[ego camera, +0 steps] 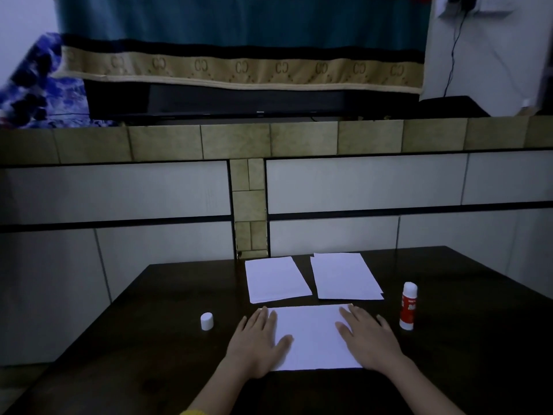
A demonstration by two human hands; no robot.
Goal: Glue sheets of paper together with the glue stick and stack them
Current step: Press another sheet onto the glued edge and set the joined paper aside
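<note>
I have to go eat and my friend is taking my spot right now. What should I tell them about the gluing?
Left hand and right hand: both flat, fingers straight, pressing the near sheet onto the table.
Glue stick: upright to the right of that sheet, uncapped. Its cap stands on the left.
Left pile and right pile lie behind the sheet.
Done: one sheet apparently being smoothed down; whether it is already glued, I cannot tell.
Left: glue more sheets, stack them, recap the glue.
</note>
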